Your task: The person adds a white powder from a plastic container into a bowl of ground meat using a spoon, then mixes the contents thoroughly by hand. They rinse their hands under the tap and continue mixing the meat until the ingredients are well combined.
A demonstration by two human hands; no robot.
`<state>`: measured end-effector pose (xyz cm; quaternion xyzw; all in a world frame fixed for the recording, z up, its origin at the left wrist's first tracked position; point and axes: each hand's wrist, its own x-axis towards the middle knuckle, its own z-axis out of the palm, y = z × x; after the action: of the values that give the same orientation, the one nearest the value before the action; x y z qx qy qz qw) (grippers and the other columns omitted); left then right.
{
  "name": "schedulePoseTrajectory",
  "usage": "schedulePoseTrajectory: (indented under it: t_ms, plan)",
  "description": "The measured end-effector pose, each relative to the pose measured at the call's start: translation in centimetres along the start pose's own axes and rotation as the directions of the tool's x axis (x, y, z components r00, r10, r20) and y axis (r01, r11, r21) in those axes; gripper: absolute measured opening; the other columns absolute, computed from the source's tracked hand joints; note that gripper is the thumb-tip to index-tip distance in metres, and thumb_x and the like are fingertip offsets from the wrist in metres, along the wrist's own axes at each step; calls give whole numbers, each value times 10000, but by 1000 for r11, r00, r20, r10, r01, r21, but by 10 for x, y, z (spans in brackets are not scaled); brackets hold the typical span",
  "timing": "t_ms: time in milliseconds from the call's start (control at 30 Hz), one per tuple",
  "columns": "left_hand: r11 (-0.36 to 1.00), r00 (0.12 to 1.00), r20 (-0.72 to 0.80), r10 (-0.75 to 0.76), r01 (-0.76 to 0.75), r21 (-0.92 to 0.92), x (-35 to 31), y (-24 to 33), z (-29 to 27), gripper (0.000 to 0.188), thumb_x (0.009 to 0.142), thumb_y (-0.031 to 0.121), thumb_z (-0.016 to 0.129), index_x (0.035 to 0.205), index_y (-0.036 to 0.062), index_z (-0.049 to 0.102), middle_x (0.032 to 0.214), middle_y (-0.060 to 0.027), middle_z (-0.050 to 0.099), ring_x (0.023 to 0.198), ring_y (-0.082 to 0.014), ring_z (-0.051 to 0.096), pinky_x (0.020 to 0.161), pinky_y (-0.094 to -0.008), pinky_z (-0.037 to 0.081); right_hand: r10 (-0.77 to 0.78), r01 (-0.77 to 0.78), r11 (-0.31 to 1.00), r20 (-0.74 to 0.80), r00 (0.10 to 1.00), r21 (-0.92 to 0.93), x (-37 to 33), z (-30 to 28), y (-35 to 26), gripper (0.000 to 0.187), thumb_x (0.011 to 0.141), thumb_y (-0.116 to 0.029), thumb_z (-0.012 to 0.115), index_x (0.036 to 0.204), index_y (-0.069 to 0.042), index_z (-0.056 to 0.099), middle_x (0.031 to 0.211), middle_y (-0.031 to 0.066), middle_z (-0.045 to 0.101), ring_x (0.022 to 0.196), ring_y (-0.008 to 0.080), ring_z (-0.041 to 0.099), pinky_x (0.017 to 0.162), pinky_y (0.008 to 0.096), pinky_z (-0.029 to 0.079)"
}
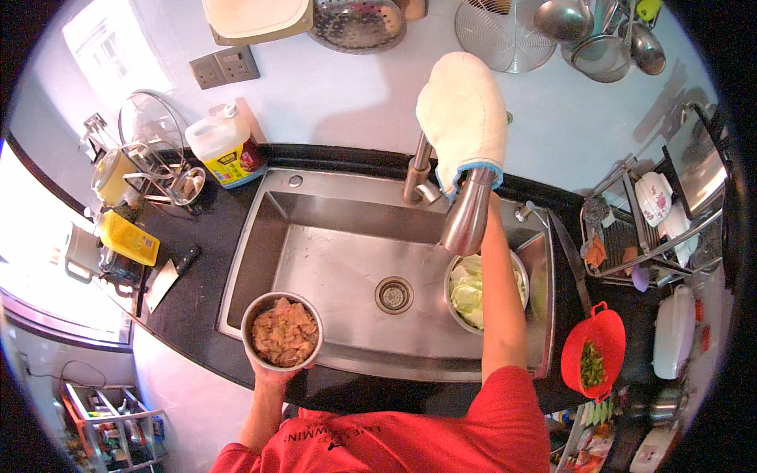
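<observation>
Meat bowl (247, 337) is gripped by left fingers (309, 366) at seven o'clock, tap (470, 214) apparently reached at one, right fingers hidden and untellable, a level hold seemingly needed.

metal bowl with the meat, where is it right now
In the head view, the metal bowl is left of centre, held in the left hand over the front-left corner of the sink.

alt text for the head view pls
A person's left-hand grip holds a metal bowl of what looks like raw meat at the front left of a steel sink. The right arm reaches behind the tap, its grip hidden; pale green leaves fill another bowl in the sink.
</observation>
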<state>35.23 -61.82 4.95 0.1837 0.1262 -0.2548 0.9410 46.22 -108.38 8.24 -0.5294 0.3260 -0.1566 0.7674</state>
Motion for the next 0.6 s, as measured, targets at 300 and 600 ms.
schedulePoseTrajectory:
  t_ms: [300, 600]
  plan:
    - [1000, 996, -91, -14, 16, 20, -3, -2, -19, 865, 739, 725, 379, 1390, 159, 313, 1348, -187, 408, 1100, -508, 469, 636, -587, 495, 330, -423, 784, 273, 904, 454, -85, -12, 91, 143, 902, -160, 515, 894, -24, 557, 845, 127, 612, 699, 188, 576, 574, 282, 453]
    - [992, 980, 154, -126, 126, 11, -9, -12, 22, 845, 728, 593, 554, 1396, 141, 304, 1407, -110, 367, 1258, -358, 374, 1046, -516, 314, 235, -393, 541, 314, 920, 744, -77, 24, 95, 216, 906, -185, 527, 793, -7, 574, 889, 165, 621, 731, 227, 592, 604, 303, 493]
